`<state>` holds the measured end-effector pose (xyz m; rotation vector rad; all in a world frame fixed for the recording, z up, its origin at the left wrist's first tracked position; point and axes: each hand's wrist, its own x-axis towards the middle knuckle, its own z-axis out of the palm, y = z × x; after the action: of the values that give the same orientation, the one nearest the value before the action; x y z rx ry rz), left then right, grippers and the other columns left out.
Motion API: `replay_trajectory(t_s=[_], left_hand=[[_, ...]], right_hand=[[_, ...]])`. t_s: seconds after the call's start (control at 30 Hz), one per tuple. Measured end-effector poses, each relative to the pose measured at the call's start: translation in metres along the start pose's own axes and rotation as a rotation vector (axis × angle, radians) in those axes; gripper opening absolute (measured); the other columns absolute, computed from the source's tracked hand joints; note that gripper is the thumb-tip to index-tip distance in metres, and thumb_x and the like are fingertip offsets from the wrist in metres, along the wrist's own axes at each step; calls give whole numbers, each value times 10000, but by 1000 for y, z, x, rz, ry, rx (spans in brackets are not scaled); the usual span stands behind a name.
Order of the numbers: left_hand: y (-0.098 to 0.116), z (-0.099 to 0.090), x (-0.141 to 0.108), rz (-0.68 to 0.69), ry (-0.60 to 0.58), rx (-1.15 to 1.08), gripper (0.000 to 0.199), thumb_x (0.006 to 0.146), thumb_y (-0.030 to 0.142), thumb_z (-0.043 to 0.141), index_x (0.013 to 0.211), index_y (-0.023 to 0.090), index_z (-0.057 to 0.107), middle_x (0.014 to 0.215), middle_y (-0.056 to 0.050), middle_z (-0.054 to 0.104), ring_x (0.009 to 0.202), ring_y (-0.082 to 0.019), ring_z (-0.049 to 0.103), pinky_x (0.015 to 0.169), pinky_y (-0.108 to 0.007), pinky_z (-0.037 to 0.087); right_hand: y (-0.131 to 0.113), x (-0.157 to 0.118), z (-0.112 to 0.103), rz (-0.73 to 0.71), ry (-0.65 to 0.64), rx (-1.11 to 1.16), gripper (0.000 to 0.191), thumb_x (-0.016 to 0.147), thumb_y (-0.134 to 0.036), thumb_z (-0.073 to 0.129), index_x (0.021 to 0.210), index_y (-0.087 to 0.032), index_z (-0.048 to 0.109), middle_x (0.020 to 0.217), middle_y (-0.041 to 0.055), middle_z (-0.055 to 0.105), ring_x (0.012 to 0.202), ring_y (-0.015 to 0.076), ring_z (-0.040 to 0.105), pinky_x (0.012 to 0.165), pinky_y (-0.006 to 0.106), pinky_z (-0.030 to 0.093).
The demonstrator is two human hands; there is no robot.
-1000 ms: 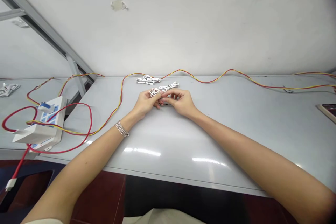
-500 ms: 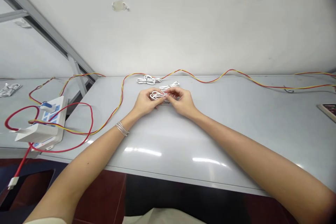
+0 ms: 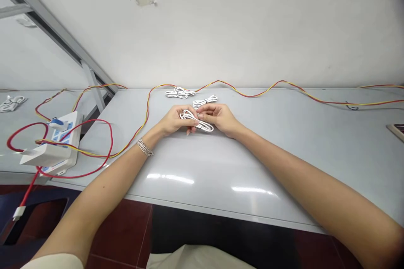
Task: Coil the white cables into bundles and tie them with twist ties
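My left hand (image 3: 175, 120) and my right hand (image 3: 218, 119) meet over the grey table top (image 3: 252, 159), both pinching a looped white cable (image 3: 196, 120). Its loops run from the left fingers down to the right, and a small dark tie shows near the right hand. Just beyond my fingers lies a coiled white cable (image 3: 205, 101) with a dark tie. A third white coil (image 3: 179, 92) rests further back, near the wall. A chain bracelet (image 3: 144, 147) circles my left wrist.
A twisted red-and-yellow wire (image 3: 249, 94) snakes along the back of the table. At left, a white power strip (image 3: 59, 147) sits under loops of red wire. Another white cable (image 3: 11, 103) lies on the far-left table. A flat brown-edged object (image 3: 397, 130) sits at right.
The white cable now spreads in longer loops between my hands, running further to the lower right. My hands have drawn slightly apart, and the view has tilted a little.
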<state>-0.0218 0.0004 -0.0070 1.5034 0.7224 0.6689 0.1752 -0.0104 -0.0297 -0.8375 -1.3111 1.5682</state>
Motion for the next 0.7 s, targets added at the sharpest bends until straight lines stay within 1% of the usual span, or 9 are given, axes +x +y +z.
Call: replay_trajectory(t_s=[0.13, 0.23, 0.33, 0.43, 0.53, 0.63, 0.7], left_hand=[[-3, 2, 2, 4, -20, -80, 303, 730, 327, 816, 830, 132, 608, 664, -64, 692, 596, -177, 673, 492, -241, 511], [-5, 3, 2, -1, -27, -124, 307, 727, 320, 820, 836, 131, 604, 717, -71, 707, 654, -192, 695, 514, -243, 520], [-4, 4, 2, -25, -67, -184, 313, 720, 301, 828, 823, 131, 586, 705, -63, 702, 631, -176, 686, 518, -235, 518], [-2, 4, 0, -51, -110, -248, 308, 723, 273, 828, 822, 135, 571, 683, -50, 693, 607, -162, 677, 510, -222, 512], [0, 4, 0, -45, -97, -278, 318, 716, 271, 832, 829, 137, 567, 680, -43, 688, 599, -158, 673, 499, -214, 503], [-2, 5, 2, -32, -62, -277, 316, 724, 285, 826, 841, 136, 573, 691, -52, 693, 614, -160, 676, 502, -210, 501], [-3, 6, 3, -14, -38, -276, 324, 726, 291, 824, 890, 137, 591, 713, -57, 700, 634, -165, 681, 513, -214, 508]], right_hand=[[-5, 0, -3, 90, -49, 50, 350, 628, -369, 867, 837, -153, 689, 757, 41, 723, 704, 175, 675, 710, 317, 520], [-6, 0, -5, 113, -20, 78, 325, 613, -346, 874, 787, -162, 671, 712, 27, 715, 668, 168, 668, 679, 304, 517], [-6, 0, -6, 138, -15, 86, 325, 595, -331, 880, 781, -160, 675, 709, 25, 718, 654, 163, 666, 645, 288, 509], [-5, -1, -6, 145, -57, 97, 312, 598, -327, 879, 761, -149, 681, 710, 34, 719, 653, 165, 669, 638, 286, 504], [-4, -2, -4, 130, -97, 144, 302, 639, -344, 863, 795, -142, 700, 705, 43, 720, 655, 166, 670, 649, 288, 505], [-2, -3, -3, 151, -158, 189, 283, 729, -373, 806, 854, -135, 717, 706, 55, 721, 675, 168, 676, 680, 290, 517], [-2, -3, -3, 168, -202, 212, 243, 771, -355, 770, 842, -128, 721, 720, 62, 722, 708, 168, 686, 714, 287, 530]])
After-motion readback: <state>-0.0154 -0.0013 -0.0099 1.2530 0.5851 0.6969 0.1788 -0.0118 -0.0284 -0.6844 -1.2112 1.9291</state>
